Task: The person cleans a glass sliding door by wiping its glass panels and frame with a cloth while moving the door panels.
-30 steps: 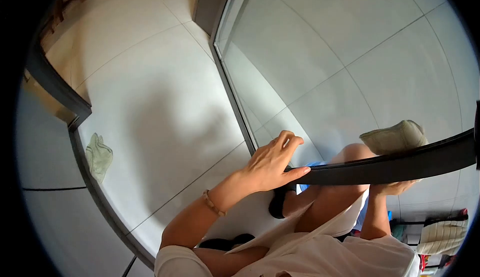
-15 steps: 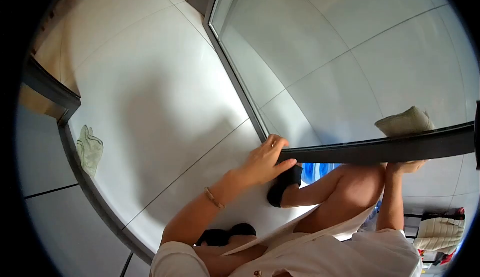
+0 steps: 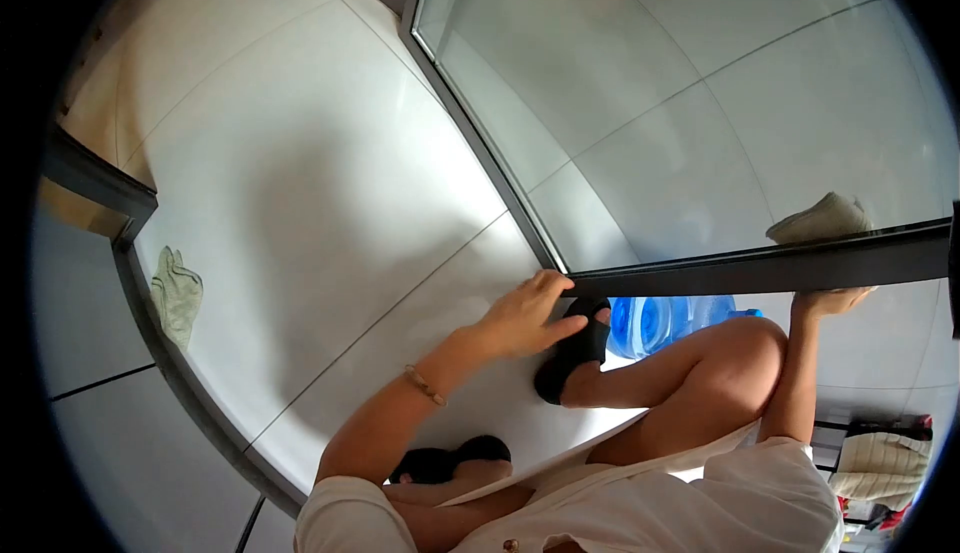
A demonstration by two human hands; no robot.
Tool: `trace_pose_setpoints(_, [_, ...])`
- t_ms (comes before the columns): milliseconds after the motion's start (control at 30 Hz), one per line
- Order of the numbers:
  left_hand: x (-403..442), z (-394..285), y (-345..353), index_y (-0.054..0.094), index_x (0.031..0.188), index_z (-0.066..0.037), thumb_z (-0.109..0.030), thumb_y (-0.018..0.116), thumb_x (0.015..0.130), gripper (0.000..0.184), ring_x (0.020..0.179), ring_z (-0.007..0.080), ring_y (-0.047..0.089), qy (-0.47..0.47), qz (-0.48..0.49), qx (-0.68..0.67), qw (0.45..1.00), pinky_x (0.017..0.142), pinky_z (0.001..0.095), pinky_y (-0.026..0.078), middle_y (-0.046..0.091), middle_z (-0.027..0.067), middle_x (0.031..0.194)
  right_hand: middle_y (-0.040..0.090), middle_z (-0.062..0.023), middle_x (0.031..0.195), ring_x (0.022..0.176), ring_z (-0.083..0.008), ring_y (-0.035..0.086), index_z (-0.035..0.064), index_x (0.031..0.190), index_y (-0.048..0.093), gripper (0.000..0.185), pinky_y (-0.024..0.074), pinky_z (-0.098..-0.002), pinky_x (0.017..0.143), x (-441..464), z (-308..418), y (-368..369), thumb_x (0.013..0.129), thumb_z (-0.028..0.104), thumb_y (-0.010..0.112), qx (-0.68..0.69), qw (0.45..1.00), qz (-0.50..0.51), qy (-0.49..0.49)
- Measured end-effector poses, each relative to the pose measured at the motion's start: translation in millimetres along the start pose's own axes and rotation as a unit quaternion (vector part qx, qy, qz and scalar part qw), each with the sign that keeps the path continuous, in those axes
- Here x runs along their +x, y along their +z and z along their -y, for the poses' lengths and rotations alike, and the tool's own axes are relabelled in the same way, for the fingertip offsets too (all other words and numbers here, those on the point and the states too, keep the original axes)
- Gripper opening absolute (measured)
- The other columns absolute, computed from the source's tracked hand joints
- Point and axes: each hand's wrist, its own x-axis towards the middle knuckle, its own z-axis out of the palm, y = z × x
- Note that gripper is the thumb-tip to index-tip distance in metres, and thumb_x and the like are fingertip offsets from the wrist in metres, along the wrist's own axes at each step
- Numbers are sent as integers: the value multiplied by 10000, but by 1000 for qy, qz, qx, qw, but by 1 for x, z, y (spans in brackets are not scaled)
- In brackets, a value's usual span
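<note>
My left hand is at the near corner of a dark-framed glass door, its fingers hooked on the frame and its thumb apart below. On the right, my right hand reaches behind the same frame, so most of its fingers are hidden. A beige-grey cloth shows through the glass just above that hand, bunched against the door and apparently held in it.
A pale green cloth lies beside a dark floor track on the left. Blue plastic water bottles stand under the door frame, near my black slipper. A rack with a striped cloth is at lower right.
The door frame has shifted slightly up in view, showing more of the blue bottles. My right hand and the cloth have moved a little right and up. My left thumb has come off the frame.
</note>
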Motion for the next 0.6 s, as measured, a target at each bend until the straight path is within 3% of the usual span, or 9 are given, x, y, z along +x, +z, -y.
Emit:
trace_pose_setpoints(33, [2, 0, 8, 382, 1180, 7, -471, 478, 852, 588, 1136, 342, 409, 25, 18, 0, 1000, 938, 390, 365, 383, 203, 1223, 480, -140, 1053, 959, -256, 477, -27, 1135, 441, 392, 387, -386, 856, 2, 0, 4, 928, 300, 384, 144, 981, -25, 124])
trace_pose_setpoints(67, [3, 0, 14, 382, 1180, 7, -471, 478, 852, 588, 1136, 342, 409, 25, 19, -1, 1000, 938, 390, 365, 383, 203, 1223, 482, -136, 1052, 948, -249, 482, -23, 1131, 441, 386, 393, -382, 849, 5, 2, 7, 928, 300, 382, 213, 959, -34, 184])
trace_pose_setpoints(167, [9, -4, 28, 394, 1181, -7, -451, 485, 843, 566, 1121, 327, 428, 47, 14, -26, 998, 903, 403, 383, 412, 173, 1196, 482, -122, 1059, 908, -226, 494, -7, 1108, 439, 375, 423, -362, 805, 13, 12, 15, 933, 316, 366, 336, 870, -85, 349])
trace_pose_setpoints(400, [7, -22, 8, 435, 1106, -5, -385, 517, 847, 467, 1047, 300, 492, 7, 11, 1, 1000, 871, 380, 405, 452, 158, 1142, 479, -130, 1091, 938, -237, 498, -11, 1110, 427, 396, 441, -359, 800, 5, -20, 33, 936, 338, 355, 262, 925, -1, 276])
trace_pose_setpoints(467, [3, -27, -11, 404, 1175, -6, -404, 493, 863, 514, 1132, 332, 431, -35, 46, 31, 998, 938, 389, 370, 399, 189, 1220, 476, -145, 1105, 968, -262, 501, -22, 1100, 422, 415, 458, -377, 805, 11, -17, 28, 934, 354, 370, 285, 893, -42, 347])
trace_pose_setpoints(500, [-1, -24, -17, 417, 1166, -13, -387, 502, 863, 489, 1120, 328, 445, -12, 12, 58, 998, 925, 394, 381, 410, 175, 1221, 504, -154, 1110, 942, -283, 555, -7, 1125, 421, 414, 522, -389, 691, 13, -15, 24, 916, 351, 410, 293, 866, -92, 395])
trace_pose_setpoints(533, [-4, -24, -27, 417, 1166, -13, -387, 502, 863, 489, 1120, 328, 445, -14, 11, 63, 998, 925, 394, 381, 410, 175, 1221, 504, -154, 1110, 942, -283, 555, -7, 1125, 421, 414, 522, -389, 691, 15, -9, 17, 916, 351, 410, 295, 863, -95, 398])
trace_pose_setpoints(600, [-10, -37, -52, 421, 1159, -10, -379, 506, 863, 481, 1114, 327, 452, -58, 9, 100, 993, 918, 395, 388, 418, 171, 1215, 461, -200, 1172, 1095, -354, 473, -26, 1158, 395, 476, 455, -526, 817, 34, 26, -6, 918, 385, 402, 286, 848, -154, 419])
